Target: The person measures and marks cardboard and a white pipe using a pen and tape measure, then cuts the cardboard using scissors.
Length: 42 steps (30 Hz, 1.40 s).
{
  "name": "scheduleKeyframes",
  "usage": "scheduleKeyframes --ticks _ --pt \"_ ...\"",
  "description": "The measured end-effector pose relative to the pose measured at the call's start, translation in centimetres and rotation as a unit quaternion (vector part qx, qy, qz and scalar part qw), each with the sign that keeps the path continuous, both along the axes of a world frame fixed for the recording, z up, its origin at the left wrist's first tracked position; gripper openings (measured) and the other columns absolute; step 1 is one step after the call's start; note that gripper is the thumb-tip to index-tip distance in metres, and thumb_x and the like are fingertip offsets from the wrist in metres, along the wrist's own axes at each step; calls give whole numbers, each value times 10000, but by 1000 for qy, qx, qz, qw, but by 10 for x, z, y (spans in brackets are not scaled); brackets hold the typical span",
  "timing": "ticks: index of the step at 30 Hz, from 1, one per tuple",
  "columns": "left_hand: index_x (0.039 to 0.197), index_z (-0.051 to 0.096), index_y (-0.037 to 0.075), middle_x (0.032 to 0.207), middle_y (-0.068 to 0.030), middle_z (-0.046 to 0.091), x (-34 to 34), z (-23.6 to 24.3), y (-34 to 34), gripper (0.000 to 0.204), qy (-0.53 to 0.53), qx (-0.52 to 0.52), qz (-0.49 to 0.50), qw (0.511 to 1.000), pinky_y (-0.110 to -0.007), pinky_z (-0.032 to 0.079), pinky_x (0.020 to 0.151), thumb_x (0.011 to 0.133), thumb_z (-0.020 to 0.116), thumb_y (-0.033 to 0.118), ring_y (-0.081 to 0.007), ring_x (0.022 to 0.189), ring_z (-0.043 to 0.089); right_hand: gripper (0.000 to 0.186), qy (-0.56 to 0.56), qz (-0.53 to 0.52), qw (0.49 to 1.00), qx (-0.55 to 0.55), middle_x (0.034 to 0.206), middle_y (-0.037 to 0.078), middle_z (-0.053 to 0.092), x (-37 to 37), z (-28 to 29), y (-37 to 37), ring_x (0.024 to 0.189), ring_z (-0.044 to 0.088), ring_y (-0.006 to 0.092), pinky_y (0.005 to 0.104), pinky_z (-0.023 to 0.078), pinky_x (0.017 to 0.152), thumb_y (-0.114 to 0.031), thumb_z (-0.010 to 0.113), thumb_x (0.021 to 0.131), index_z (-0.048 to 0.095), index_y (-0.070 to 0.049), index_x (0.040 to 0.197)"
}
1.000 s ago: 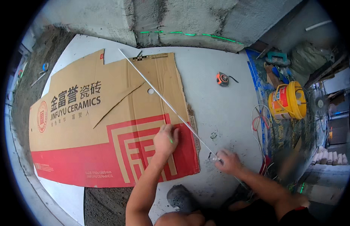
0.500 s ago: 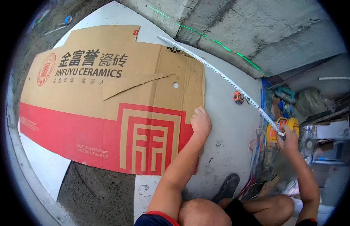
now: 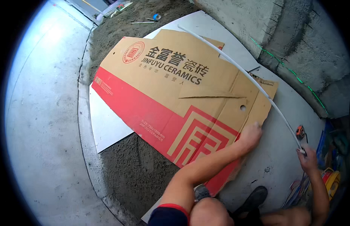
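Slanting across the scene from near right to far left, a long thin strip [image 3: 257, 85] passes above the cardboard sheet [image 3: 163, 90], its far tip reaching past the cardboard's far edge; whether the two touch along the way cannot be told. The right hand [image 3: 308, 158] is closed around the strip's near end, to the right of the cardboard. The left hand [image 3: 251, 135] has its fingers curled at the cardboard's right edge; whether they pinch it or only rest there cannot be told. The cardboard, brown with a red band along its near side, has a slit toward its right part and a small round hole near the right edge.

Beneath it lie pale slabs [image 3: 286, 109]: a bare stretch runs between the cardboard's right edge and an orange and black tape measure [image 3: 300, 132], just beside the strip's near end. A slab corner sticks out at the near left, bordering a patch of rough grey mortar [image 3: 131, 169]. Farther left, a wide pale floor [image 3: 50, 113] stretches away. A blue roll [image 3: 156, 17] sits beyond the cardboard's far left edge, a rough wall [image 3: 295, 34] bounds the far right, and a yellow bucket [image 3: 333, 182] stands at the near right.
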<state>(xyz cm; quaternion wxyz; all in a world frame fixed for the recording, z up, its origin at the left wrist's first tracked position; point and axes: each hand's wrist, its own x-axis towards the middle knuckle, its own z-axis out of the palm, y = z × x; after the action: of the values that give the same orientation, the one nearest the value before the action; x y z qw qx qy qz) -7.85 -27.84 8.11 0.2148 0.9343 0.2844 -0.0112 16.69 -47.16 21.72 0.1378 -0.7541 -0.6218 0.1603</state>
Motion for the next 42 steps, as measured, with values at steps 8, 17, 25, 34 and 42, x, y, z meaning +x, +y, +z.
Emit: scheduleKeyframes --ticks 8,17,25,34,42 --pt "843 713 51 954 -128 592 -94 32 -137 141 211 -13 -79 974 -342 534 601 824 602 138 -240 800 654 207 277 80 948 -134 726 36 571 36 -8 127 685 501 92 272 433 650 -204 714 927 682 -17 1010" --pt "1435 417 -34 1160 -189 546 -125 5 -238 607 136 -142 170 966 -423 552 697 914 592 224 -312 841 663 236 313 269 823 -391 846 81 684 63 -82 113 787 613 189 349 485 744 -258 691 935 722 -41 1024" --pt "1390 511 57 1212 -153 578 -164 42 -247 514 49 -239 224 944 -455 558 692 921 624 236 -353 880 673 266 173 399 855 -284 962 147 695 6 -135 105 898 652 324 421 511 776 -259 639 956 672 -123 1182" --pt "1143 603 47 929 -153 607 -205 108 -226 345 172 -169 349 906 -464 556 654 798 609 40 -371 803 667 174 101 495 858 -92 784 83 611 -22 -152 92 760 603 295 431 489 665 -253 705 887 627 -107 938" --pt "1463 304 -83 1209 -291 474 -93 -3 -262 795 31 -127 754 644 -518 489 881 915 696 339 -484 1065 555 225 94 528 840 -76 777 78 558 -16 -163 86 750 591 288 422 487 630 -256 727 857 576 -91 879"
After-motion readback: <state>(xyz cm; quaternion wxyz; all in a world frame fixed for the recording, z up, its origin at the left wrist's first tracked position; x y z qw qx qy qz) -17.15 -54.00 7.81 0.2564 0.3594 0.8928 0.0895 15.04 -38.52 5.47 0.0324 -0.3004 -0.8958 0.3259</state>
